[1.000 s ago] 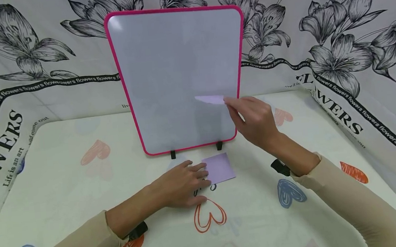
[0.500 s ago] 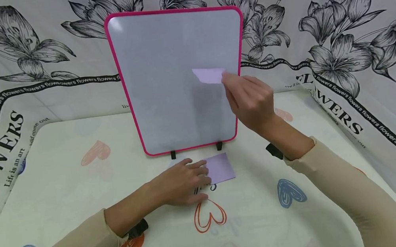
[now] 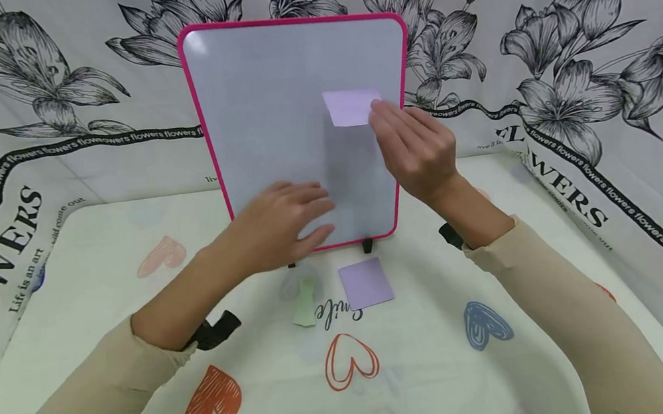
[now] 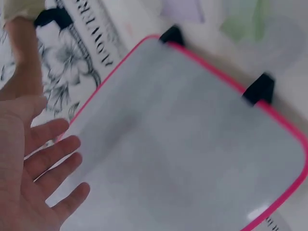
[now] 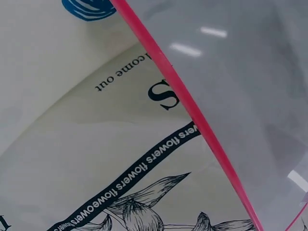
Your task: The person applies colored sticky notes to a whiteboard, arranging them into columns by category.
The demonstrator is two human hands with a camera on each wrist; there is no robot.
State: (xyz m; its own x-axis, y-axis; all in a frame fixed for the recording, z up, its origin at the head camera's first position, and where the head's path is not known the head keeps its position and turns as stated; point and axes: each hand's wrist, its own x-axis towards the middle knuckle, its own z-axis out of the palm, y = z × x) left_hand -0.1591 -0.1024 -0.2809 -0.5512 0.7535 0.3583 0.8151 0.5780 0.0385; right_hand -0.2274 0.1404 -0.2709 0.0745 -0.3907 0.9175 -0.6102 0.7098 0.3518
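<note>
One lilac sticky note (image 3: 348, 108) is in the right hand (image 3: 415, 144) in the head view, pinched at its right end between the thumb and curled fingers, before the right half of a pink-framed whiteboard (image 3: 266, 120); whether the note touches the board cannot be told. A soft shadow (image 3: 347, 172) runs down the board beneath the note. The left hand (image 3: 282, 228) is in front of the board's lower left part, its fingers extended and a little apart, thumb out to the side, with nothing in its grasp; whether it touches the board is unclear. The board stands on small black feet (image 3: 368, 245) on a heart-printed tablecloth (image 3: 432, 384). Just below it, a lilac paper square (image 3: 366, 283) lies flat, one corner at the printed word "Smile" (image 3: 334, 313), and a narrow pale green slip (image 3: 305, 303) lies to its left, apart from it. In the left wrist view, the left hand shows its palm at the left edge, fingers loosely spread beside the upturned-looking board; the green slip and lilac paper square are blurred at the top, and a beige sleeve (image 4: 18, 9) shows at the upper left. In the right wrist view, the board's pink edge slants across a cloth bearing a black "flowers" band (image 5: 144, 166), and bright glints (image 5: 186, 49) mark the board's surface.
</note>
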